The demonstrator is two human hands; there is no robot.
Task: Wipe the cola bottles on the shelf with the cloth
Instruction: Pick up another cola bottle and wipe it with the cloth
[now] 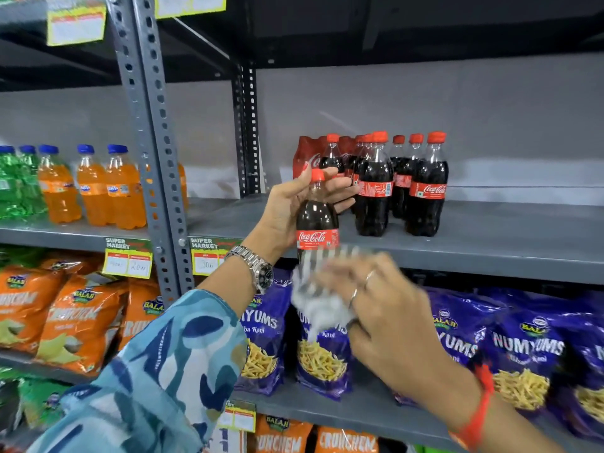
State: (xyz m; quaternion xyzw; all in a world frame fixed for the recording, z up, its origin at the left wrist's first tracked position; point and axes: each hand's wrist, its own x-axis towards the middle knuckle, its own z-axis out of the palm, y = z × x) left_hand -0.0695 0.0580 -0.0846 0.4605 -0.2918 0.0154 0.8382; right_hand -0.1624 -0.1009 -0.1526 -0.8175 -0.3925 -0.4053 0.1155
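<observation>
cola bottle (316, 220) off the shelf edge (457, 256)

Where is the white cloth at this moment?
In the head view, the crumpled white cloth is centre frame in the right hand, pressed against the base of the red-capped plastic cola bottle that the left hand holds.

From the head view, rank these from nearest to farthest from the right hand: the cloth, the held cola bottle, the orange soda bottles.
1. Cloth: gripped in the right hand itself.
2. Held cola bottle: just above, in the left hand.
3. Orange soda bottles: far left on the shelf, past the upright.
</observation>
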